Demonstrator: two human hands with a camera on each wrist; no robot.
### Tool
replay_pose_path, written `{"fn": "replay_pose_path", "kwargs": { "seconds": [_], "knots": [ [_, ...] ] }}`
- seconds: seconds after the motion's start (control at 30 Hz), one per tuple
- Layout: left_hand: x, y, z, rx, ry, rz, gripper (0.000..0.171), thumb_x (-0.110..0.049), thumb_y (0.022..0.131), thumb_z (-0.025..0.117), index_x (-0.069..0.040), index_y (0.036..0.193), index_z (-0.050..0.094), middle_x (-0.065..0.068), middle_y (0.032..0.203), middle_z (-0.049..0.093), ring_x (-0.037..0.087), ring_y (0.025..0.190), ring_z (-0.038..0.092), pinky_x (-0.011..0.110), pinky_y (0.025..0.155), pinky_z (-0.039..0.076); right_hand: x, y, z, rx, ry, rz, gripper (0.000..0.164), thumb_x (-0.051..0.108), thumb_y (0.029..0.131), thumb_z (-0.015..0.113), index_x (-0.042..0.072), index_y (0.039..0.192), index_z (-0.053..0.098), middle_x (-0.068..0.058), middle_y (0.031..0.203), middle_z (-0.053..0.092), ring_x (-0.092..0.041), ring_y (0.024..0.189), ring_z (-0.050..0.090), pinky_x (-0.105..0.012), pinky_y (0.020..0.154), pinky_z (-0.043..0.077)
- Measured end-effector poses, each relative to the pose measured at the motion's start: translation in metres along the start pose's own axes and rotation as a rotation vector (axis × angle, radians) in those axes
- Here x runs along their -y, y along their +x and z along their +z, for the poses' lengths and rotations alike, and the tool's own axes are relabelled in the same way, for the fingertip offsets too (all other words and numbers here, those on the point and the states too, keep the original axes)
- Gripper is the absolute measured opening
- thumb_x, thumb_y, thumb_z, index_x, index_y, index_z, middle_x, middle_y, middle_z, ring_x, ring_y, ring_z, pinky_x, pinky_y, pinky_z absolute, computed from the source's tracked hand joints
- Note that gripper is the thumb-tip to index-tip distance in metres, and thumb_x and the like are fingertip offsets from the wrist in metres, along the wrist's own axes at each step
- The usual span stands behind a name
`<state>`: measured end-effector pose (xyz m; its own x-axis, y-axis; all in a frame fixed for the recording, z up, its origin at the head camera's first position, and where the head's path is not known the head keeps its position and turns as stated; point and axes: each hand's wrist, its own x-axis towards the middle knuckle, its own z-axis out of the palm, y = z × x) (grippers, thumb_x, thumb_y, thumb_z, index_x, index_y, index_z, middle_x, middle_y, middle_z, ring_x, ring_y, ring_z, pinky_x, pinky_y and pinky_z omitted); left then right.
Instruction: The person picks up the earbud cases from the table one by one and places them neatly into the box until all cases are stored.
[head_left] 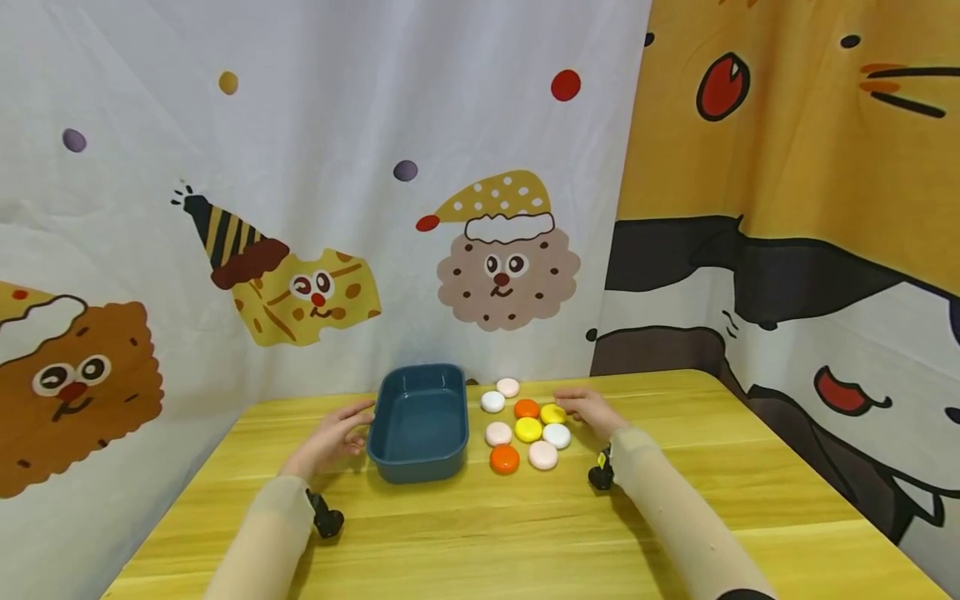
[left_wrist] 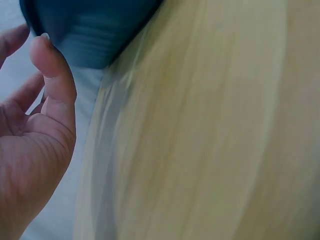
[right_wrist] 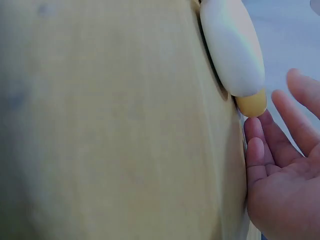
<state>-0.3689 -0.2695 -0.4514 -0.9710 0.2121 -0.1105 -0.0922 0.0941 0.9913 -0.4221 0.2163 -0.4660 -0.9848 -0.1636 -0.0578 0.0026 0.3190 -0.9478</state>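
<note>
A dark teal rectangular tub (head_left: pixel 420 472) stands on the table with nothing inside it. My left hand (head_left: pixel 330 442) is at its left side, fingers loosely extended and fingertips right at the wall; the left wrist view shows the thumb (left_wrist: pixel 57 80) close to the tub (left_wrist: pixel 95 45). To the tub's right lie several round, smooth discs: orange (head_left: pixel 504 459), yellow (head_left: pixel 528 429), white (head_left: pixel 492 402) and pale pink (head_left: pixel 542 455). My right hand (head_left: pixel 592 410) rests beside the group's right edge, fingers extended toward a yellow disc (head_left: pixel 553 414). In the right wrist view, a white disc (right_wrist: pixel 232 47) partly hides that yellow disc (right_wrist: pixel 252 103).
The wood-grain table (head_left: pixel 465 542) ends at the back against a white curtain (head_left: pixel 322 100) printed with cartoon snacks. An orange, black and white printed curtain (head_left: pixel 810 183) hangs along the right. Black wrist cameras (head_left: pixel 326 515) sit on both sleeves.
</note>
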Motion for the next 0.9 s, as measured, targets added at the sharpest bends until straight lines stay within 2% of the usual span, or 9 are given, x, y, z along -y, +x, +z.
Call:
{"fn": "replay_pose_path", "kwargs": {
  "seconds": [0.13,0.4,0.47,0.53,0.67,0.9],
  "knots": [
    [0.004,0.004,0.006,-0.014,-0.026,-0.014,0.066,-0.018,0.096,0.060,-0.007,0.153,0.029,0.016,0.121,0.047,0.009,0.056,0.049,0.021,0.051,0.047,-0.002,0.000,0.002,0.003,-0.015,0.019,0.041,0.015,0.096,0.060,-0.004,0.132,0.056,-0.019,0.132,0.055,-0.027,0.110,0.053,-0.042,0.096,0.040],
    [0.002,0.007,0.012,-0.041,-0.063,0.009,0.066,-0.010,0.093,0.060,-0.004,0.152,0.029,0.008,0.102,0.049,0.008,0.054,0.044,0.020,0.051,0.047,0.000,0.001,0.005,-0.018,-0.008,0.053,0.038,0.011,0.092,0.063,-0.005,0.126,0.061,-0.021,0.135,0.052,-0.033,0.122,0.047,-0.046,0.104,0.036],
    [0.000,0.008,0.011,-0.028,-0.061,0.017,0.067,-0.010,0.094,0.059,-0.004,0.153,0.028,0.011,0.108,0.049,0.008,0.055,0.045,0.020,0.052,0.047,0.002,0.002,0.005,-0.031,-0.016,0.054,0.037,0.010,0.091,0.064,-0.005,0.125,0.062,-0.021,0.134,0.053,-0.033,0.121,0.047,-0.046,0.104,0.036],
    [0.000,0.008,0.011,-0.015,-0.059,0.020,0.067,-0.010,0.095,0.058,-0.004,0.153,0.026,0.017,0.123,0.046,0.007,0.056,0.045,0.020,0.052,0.046,0.003,0.003,0.006,-0.045,-0.028,0.053,0.036,0.009,0.091,0.065,-0.004,0.124,0.063,-0.021,0.134,0.054,-0.033,0.120,0.049,-0.045,0.103,0.037],
    [0.002,0.007,0.009,-0.002,-0.053,0.020,0.065,-0.011,0.097,0.056,-0.004,0.153,0.024,0.023,0.147,0.029,0.007,0.058,0.046,0.020,0.054,0.045,0.002,0.004,0.008,-0.060,-0.047,0.055,0.034,0.009,0.090,0.066,-0.002,0.122,0.065,-0.020,0.133,0.055,-0.033,0.120,0.050,-0.045,0.101,0.039],
    [0.003,0.005,0.010,-0.021,-0.031,0.035,0.063,-0.010,0.097,0.057,-0.005,0.153,0.027,0.023,0.153,0.021,0.008,0.057,0.045,0.020,0.054,0.045,0.001,0.001,0.009,-0.071,-0.060,0.041,0.034,0.007,0.091,0.064,-0.004,0.123,0.064,-0.022,0.133,0.054,-0.035,0.120,0.049,-0.047,0.101,0.039]
  ]
}}
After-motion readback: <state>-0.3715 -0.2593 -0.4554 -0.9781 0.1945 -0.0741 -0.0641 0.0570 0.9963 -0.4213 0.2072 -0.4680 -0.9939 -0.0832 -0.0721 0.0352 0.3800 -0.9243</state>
